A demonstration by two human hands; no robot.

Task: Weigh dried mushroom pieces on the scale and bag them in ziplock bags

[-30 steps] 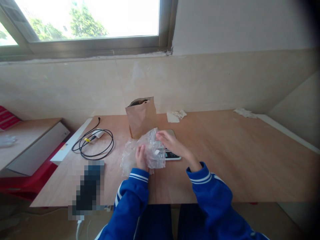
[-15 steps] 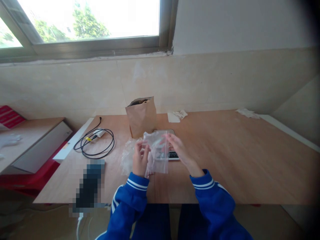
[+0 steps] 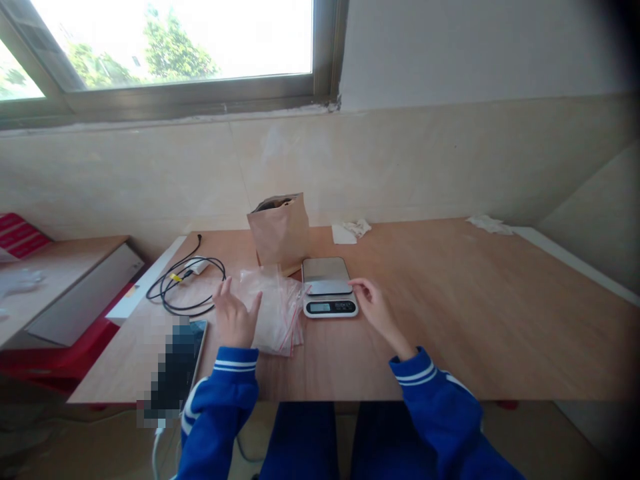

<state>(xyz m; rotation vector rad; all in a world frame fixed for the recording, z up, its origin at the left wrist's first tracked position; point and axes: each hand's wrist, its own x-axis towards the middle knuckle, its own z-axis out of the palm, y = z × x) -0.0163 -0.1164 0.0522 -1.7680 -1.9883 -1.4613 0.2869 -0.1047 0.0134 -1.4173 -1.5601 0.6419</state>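
My left hand [image 3: 235,319] is open, thumb and fingers spread, at the left edge of a pile of clear zip bags [image 3: 273,313] with reddish seal lines. A digital kitchen scale [image 3: 331,307] with a metal plate stands right of the bags, its display facing me. At the plate's right edge is my right hand [image 3: 375,308], its fingers bent and drawn together. Whether they pinch something thin or only touch the scale I cannot make out. A pale band crosses the front of the plate.
Behind the scale stands an open brown paper bag [image 3: 280,230]. Coiled black cable [image 3: 187,310] and a white adapter [image 3: 199,265] lie at left, above a pixelated dark device [image 3: 177,367]. Crumpled tissue [image 3: 356,229] lies near the wall, more tissue [image 3: 490,225] farther right.
The clear bag held up between my hands is now down on the pile at left. My left hand has moved left and spread; my right hand is beside the scale, which is now uncovered.
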